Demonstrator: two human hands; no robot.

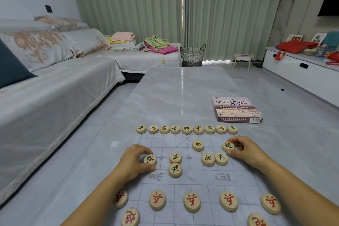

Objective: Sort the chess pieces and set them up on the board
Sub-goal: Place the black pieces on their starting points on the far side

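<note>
A thin printed Chinese chess board [198,187] lies on the grey table. Along its far edge stands a row of several black-lettered wooden discs [187,129]. Several more black discs [175,158] lie loose in the middle. A row of red-lettered discs [191,201] fills the near side. My left hand [134,161] pinches a black cannon disc [150,159] on the left. My right hand [246,149] pinches another black cannon disc [228,146] on the right.
The chess set box [236,110] lies on the table beyond the board's right corner. A covered sofa [55,88] runs along the left. A woven basket [192,56] and a low white cabinet [300,71] stand further back.
</note>
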